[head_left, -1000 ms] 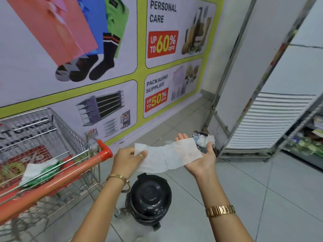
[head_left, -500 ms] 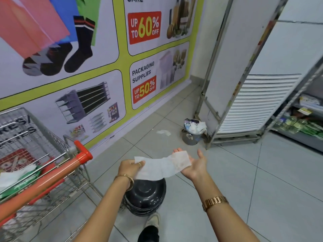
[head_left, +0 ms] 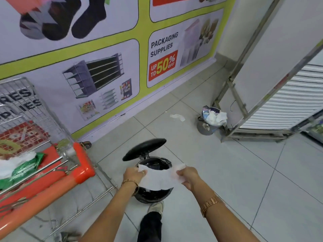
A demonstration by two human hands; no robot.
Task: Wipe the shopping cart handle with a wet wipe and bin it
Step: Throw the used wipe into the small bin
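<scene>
A white wet wipe is stretched between my two hands, right over the mouth of a black pedal bin. My left hand pinches the wipe's left end and my right hand grips its right end. The bin's black lid stands tilted up behind the opening, and my shoe rests at the bin's near base. The shopping cart stands at the left, with its orange handle running down to the lower left.
A green wipe packet lies in the cart's child seat. A small grey bucket full of used tissues stands by a metal rack at the right, with a loose tissue on the tiled floor. A poster wall closes the back.
The bin lid has swung up and my foot has come to its base. Both hands have lowered the wipe over the open bin, and my right hand has closed on its end.
</scene>
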